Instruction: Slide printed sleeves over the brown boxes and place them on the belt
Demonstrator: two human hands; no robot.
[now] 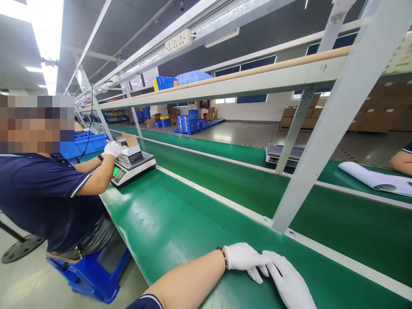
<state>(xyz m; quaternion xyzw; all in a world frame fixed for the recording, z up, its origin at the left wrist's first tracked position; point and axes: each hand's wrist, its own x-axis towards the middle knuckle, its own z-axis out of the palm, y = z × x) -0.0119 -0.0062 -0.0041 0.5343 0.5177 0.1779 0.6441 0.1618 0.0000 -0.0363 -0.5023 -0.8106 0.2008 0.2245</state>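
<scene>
My left hand [246, 259] wears a white glove and rests flat on the green bench mat [174, 223], a dark bead bracelet on its wrist. My right hand [289, 283], also gloved, lies partly over the left hand's fingertips at the bottom edge. Neither hand holds anything. To the left a seated co-worker in a dark blue shirt [41, 193] reaches a gloved hand [112, 149] to a small carton [131, 150] on a weighing scale [133, 168].
A slanted white frame post [322, 141] stands on the bench just beyond my hands. A second scale [283, 153] and a rolled white sheet [375, 178] lie across the belt. Another person's arm [401, 162] shows at far right. Blue crates [188, 122] stand behind.
</scene>
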